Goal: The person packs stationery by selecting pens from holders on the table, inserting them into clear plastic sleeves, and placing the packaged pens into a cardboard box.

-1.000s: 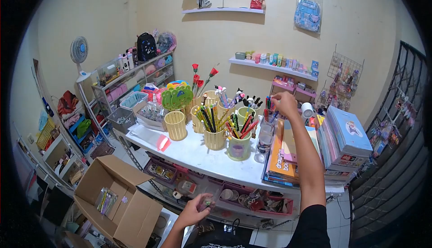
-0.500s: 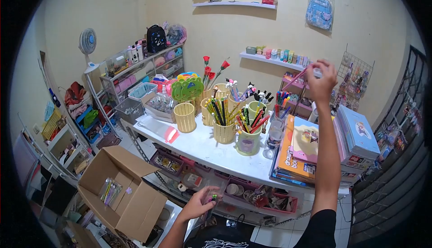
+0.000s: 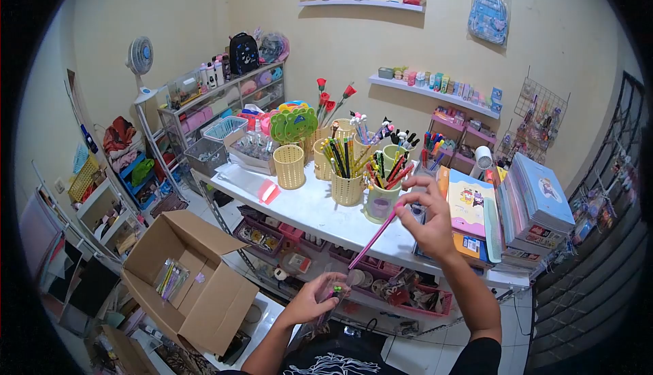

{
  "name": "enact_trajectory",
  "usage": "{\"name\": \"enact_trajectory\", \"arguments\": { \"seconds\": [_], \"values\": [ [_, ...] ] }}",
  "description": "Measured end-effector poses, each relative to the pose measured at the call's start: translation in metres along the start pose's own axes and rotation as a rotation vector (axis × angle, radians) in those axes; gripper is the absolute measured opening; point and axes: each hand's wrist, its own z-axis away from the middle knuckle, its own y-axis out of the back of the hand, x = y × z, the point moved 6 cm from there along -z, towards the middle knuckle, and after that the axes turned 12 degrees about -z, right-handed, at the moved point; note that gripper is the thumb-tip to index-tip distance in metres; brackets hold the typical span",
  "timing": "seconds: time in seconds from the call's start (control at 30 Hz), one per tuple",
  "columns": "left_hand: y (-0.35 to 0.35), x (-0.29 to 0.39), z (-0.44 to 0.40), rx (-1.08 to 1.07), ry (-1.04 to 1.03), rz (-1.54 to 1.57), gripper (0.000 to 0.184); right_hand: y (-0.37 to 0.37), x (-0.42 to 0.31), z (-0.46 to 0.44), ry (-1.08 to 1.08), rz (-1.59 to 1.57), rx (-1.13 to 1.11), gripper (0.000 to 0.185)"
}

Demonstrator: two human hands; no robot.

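Between the fingertips of my right hand (image 3: pixel 426 218) is the upper end of a long pink pen (image 3: pixel 374 240), which slants down and left. Its lower tip is close to my left hand (image 3: pixel 317 299). That hand is wrapped round a clear plastic packet (image 3: pixel 335 296) with green-topped pens in it, low in front of my body. Beyond my right hand stand a green cup (image 3: pixel 381 203) of red and dark pens and a cream woven cup (image 3: pixel 347 191) full of pencils. An empty woven cup (image 3: pixel 290 171) stands to their left.
An open cardboard box (image 3: pixel 224 307) with packed pens is at the lower left. Stacked books (image 3: pixel 537 198) and a drawing book (image 3: pixel 469 205) cover the white table's (image 3: pixel 299 205) right end. Bins (image 3: pixel 422 297) sit on the shelf below. Red roses (image 3: pixel 349 91) rise behind the cups.
My right hand has drawn the pink pen from the back right of the table, lifted it, and brought it down toward my left hand. The view has shifted slightly.
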Motion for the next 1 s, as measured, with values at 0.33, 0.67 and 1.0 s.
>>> {"name": "enact_trajectory", "arguments": {
  "seconds": [0.33,0.67,1.0],
  "values": [
    [-0.008,0.005,0.008,-0.014,-0.009,0.01,0.055,-0.048,0.02,0.038,-0.086,-0.084,-0.082,0.011],
    [0.001,0.014,0.015,0.078,-0.044,0.005,0.057,-0.096,0.016,0.067,-0.121,0.015,-0.391,0.016],
    [0.004,0.004,0.016,0.015,-0.003,0.069,0.05,-0.081,0.028,0.046,-0.148,-0.082,-0.282,0.016]
  ]
}}
